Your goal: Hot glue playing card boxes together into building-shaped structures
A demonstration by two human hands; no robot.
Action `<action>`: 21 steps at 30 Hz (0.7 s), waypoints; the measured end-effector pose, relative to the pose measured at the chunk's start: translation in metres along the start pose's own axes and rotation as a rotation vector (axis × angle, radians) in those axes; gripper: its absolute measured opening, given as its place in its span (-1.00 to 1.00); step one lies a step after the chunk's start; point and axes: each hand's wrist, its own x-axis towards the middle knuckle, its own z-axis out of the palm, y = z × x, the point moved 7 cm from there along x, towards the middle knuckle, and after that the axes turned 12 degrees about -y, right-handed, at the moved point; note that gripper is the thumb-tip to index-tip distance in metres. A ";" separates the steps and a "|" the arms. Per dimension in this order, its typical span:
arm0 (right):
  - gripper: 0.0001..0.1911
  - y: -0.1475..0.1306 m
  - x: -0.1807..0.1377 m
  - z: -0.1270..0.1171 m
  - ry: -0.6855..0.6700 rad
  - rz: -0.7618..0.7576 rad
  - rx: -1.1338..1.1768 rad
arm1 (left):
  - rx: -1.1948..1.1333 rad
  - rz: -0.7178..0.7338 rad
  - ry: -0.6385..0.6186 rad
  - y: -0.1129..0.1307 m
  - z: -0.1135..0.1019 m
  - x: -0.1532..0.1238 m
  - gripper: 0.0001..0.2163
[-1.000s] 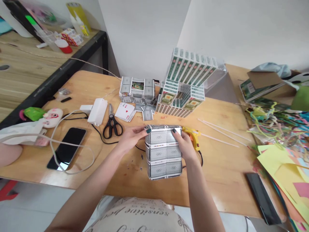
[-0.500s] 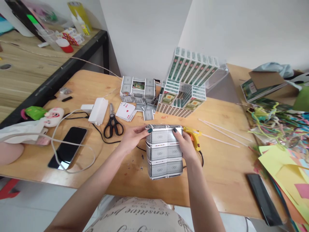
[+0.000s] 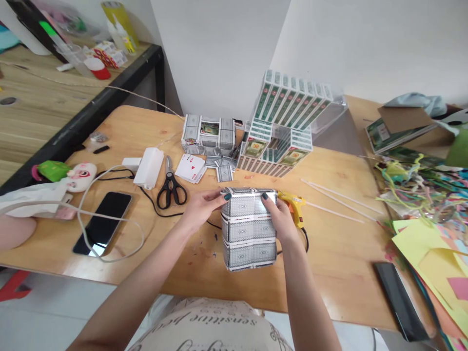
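Observation:
A box-shaped block covered in grey-backed playing cards (image 3: 249, 231) is held between my two hands in front of me. My left hand (image 3: 203, 207) grips its upper left edge, thumb on the front face. At the upper right, my right hand (image 3: 281, 214) holds it with the thumb pressed on the front and the other fingers hidden behind. Just beyond the right hand lies a yellow glue gun (image 3: 295, 207), partly covered. A stack of loose playing cards (image 3: 190, 168) and black-handled scissors (image 3: 171, 187) lie past my left hand.
Behind stand a second card-covered piece (image 3: 209, 135) and stacked green-and-white card boxes (image 3: 280, 129). White glue sticks (image 3: 340, 202) lie to the right. A phone (image 3: 104, 222) with a looped cable is at left, coloured paper (image 3: 431, 263) and a black case (image 3: 400, 302) at right.

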 end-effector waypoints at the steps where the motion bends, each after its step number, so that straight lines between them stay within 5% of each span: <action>1: -0.56 0.000 0.000 0.000 0.002 0.001 -0.005 | 0.002 -0.003 -0.001 0.000 0.000 0.000 -0.58; 12: -0.58 -0.005 0.001 0.005 0.023 -0.032 -0.049 | 0.255 0.142 0.052 0.014 -0.001 -0.001 -0.56; 21: -0.55 -0.031 -0.009 0.007 -0.018 -0.281 -0.128 | 0.318 0.238 -0.015 0.035 0.016 -0.025 -0.60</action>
